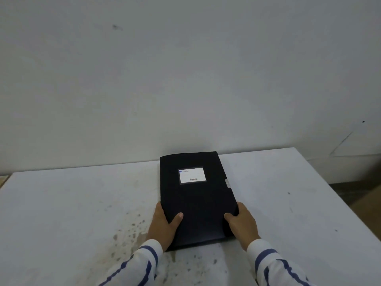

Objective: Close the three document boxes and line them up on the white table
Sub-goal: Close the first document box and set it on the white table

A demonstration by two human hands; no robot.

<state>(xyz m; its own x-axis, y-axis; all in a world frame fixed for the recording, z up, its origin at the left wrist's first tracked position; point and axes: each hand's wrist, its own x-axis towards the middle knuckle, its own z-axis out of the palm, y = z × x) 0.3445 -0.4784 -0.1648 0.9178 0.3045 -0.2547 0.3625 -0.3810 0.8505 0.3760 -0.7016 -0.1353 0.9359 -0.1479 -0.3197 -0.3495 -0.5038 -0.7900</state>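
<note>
Against the wall (185, 69): white table (72, 203), top stained with dark specks near its front. On it, one black box (198, 203), closed, lying flat, far end touching the wall; white label (192, 175) on the lid (print too small to read). Left hand (165, 226) and right hand (242, 221) clasp the box's near corners, thumbs on top. Striped sleeves (140, 263).

Pale grey-white wall (185, 69) filling the upper view, small dark smudge (117, 27) high on its left part, thin diagonal crack (342, 141) at far right, brown floor (362, 201) at the right edge, sliver of brown (3, 179) at far left
</note>
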